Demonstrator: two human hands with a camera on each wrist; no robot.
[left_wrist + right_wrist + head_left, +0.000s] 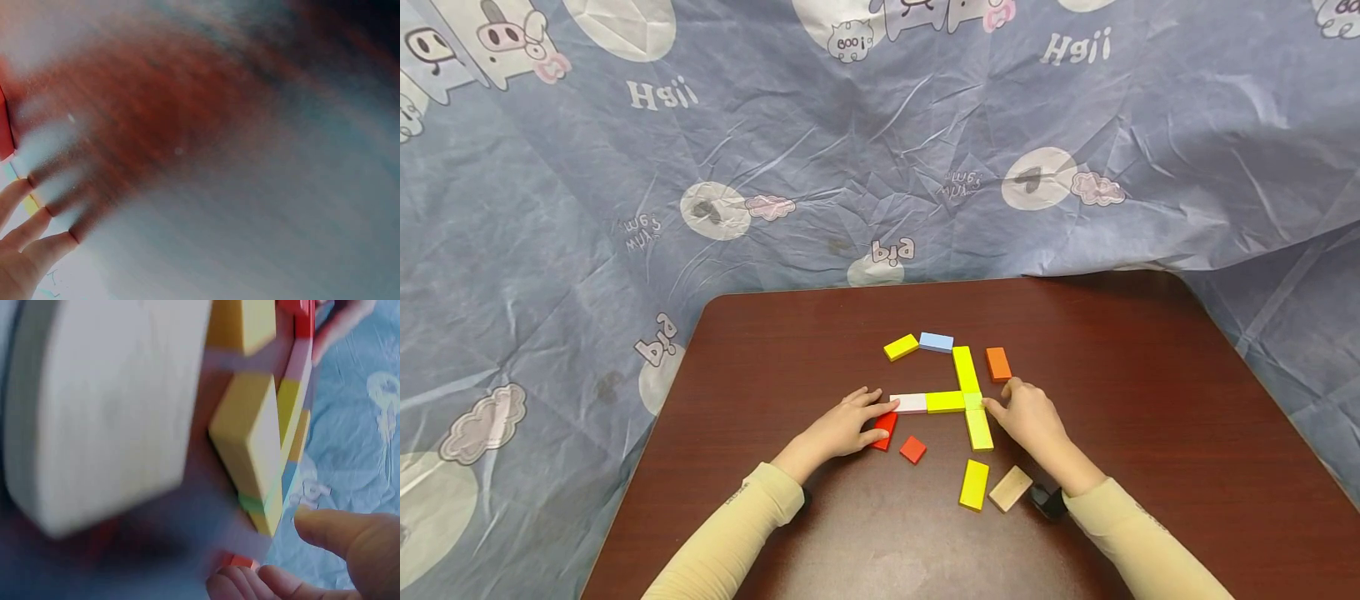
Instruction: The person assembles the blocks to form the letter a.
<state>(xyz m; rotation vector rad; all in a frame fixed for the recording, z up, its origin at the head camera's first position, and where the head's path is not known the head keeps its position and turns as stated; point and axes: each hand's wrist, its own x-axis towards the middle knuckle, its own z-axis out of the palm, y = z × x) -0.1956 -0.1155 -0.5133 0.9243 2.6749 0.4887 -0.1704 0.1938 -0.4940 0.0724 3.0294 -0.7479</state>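
On the table a white block [908, 404], a yellow block [944, 402] and a small light green block [972, 402] form a row. Yellow blocks [966, 368] [979, 430] extend from the green one, away from and toward the person. My left hand [838, 427] has its fingers spread, the index fingertip at the white block's left end and the thumb over a red block [886, 431]. At the row's other end is my right hand [1033, 421], thumb tip at the green block's right edge. In the right wrist view its thumb [334, 531] and fingers stand apart, nothing between them.
Behind the row lie a yellow block [901, 347], a blue block [936, 342] and an orange block [998, 364]. Nearer are a small red block [913, 449], a yellow block [974, 485] and a plain wooden block [1011, 489], close to the right wrist. A patterned cloth [880, 150] hangs behind the table.
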